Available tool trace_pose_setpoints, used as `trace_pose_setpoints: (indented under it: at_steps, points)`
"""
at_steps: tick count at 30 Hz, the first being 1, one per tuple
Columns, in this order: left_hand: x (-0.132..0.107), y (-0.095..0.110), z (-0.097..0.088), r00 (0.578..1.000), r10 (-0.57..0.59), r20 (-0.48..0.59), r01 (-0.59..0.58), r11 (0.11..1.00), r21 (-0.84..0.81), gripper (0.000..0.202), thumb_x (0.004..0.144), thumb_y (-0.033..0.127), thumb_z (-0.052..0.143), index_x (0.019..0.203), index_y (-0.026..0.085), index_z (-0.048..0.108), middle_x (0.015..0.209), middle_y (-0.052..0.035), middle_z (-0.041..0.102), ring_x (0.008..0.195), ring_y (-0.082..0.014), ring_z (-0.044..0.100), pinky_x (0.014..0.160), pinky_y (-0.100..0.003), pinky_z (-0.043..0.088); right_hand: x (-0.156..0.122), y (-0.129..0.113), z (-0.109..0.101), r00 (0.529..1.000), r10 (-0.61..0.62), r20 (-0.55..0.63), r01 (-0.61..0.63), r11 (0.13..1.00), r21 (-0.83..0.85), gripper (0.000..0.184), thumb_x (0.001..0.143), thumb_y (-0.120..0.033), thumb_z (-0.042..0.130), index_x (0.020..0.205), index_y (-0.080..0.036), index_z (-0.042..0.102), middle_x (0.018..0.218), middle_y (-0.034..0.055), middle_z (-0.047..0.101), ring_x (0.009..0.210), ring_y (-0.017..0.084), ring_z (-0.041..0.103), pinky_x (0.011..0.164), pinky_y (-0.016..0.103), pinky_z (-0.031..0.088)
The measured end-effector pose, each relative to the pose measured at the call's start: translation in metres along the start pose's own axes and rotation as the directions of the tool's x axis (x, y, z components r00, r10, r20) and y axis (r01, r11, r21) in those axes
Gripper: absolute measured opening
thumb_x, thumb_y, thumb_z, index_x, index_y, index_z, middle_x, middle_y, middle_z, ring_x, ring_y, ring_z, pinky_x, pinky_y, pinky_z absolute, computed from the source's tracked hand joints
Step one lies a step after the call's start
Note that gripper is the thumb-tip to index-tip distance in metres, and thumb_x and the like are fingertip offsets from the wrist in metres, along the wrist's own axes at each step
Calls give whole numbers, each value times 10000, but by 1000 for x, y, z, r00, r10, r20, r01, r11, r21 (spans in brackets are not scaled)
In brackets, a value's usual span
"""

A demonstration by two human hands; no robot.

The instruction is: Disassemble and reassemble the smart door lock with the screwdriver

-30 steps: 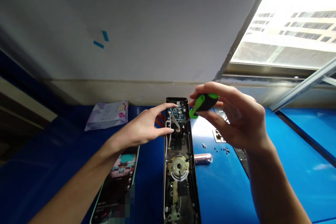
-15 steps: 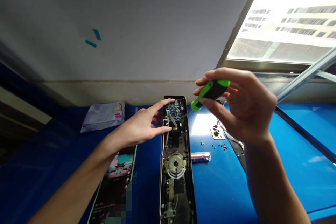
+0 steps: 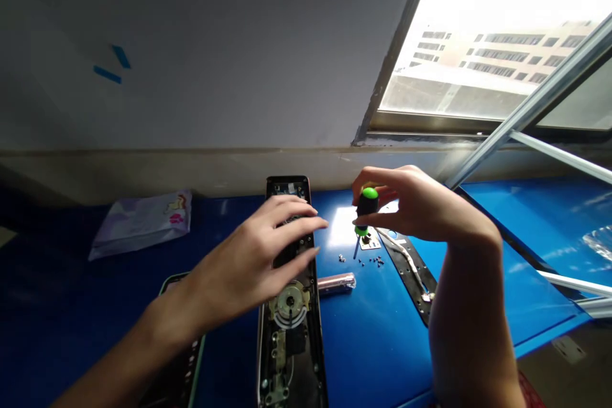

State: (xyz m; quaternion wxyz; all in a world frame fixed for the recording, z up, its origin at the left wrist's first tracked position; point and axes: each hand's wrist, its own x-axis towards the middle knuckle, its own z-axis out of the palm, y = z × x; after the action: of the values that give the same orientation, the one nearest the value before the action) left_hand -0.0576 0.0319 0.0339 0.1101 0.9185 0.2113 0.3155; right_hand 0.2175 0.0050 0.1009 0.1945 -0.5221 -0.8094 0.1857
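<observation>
Long black casing (image 3: 303,366) | glossy pinkish cylinder (image 3: 336,284) right of casing | left hand (image 3: 261,248) over casing, fingers spread | right hand (image 3: 408,207), right of casing, pinches green-black screwdriver (image 3: 367,205)

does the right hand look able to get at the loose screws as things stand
Probably yes: the loose screws lie uncovered on the blue tabletop near the right hand, though the screwdriver it holds may hinder picking them up.

Ahead of me a grey wall (image 3: 215,44) bearing two short blue strips (image 3: 108,74) rises behind my blue tabletop (image 3: 382,344), while on my right strong daylight enters through a window (image 3: 449,99) facing a pale building (image 3: 514,44), slanting metal bars (image 3: 535,104) partly crossing it.
</observation>
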Motion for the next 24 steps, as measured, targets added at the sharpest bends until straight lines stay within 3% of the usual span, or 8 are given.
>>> trace_pose_setpoints:
  at_steps: [6,18,21,24]
  points:
    - [1,2,22,991,78,112,-77,997,-10,244,1027,184,599,1214,165,754,1265,-141,733,1359,-327,593,1058,-494,614,11,2,9,998,54,42,-53,998,-18,274,834,-251,872,980,-231,642,814,-13,721,680,148,689,564,250,525]
    - [1,-7,16,995,87,56,-86,996,-28,224,1024,192,625,1196,167,766,1225,-132,746,1299,-292,634,1069,-460,599,9,5,4,999,48,-18,-49,997,-58,263,838,-276,859,993,-227,653,833,0,723,682,154,680,583,273,526]
    - [2,-9,10,996,81,38,-80,996,-32,218,1015,191,648,1196,170,768,1228,-118,745,1288,-264,638,1095,-423,574,6,5,1,995,-12,-99,10,1000,-28,255,883,-356,804,1028,-220,646,879,17,729,720,168,701,642,310,575]
    - [2,-11,-3,999,36,11,-35,999,-41,220,1007,192,664,1199,187,772,1224,-93,751,1225,-223,671,1064,-355,573,2,1,-2,962,-72,-263,86,995,41,269,903,-396,776,1059,-221,645,955,27,728,763,174,722,677,326,613]
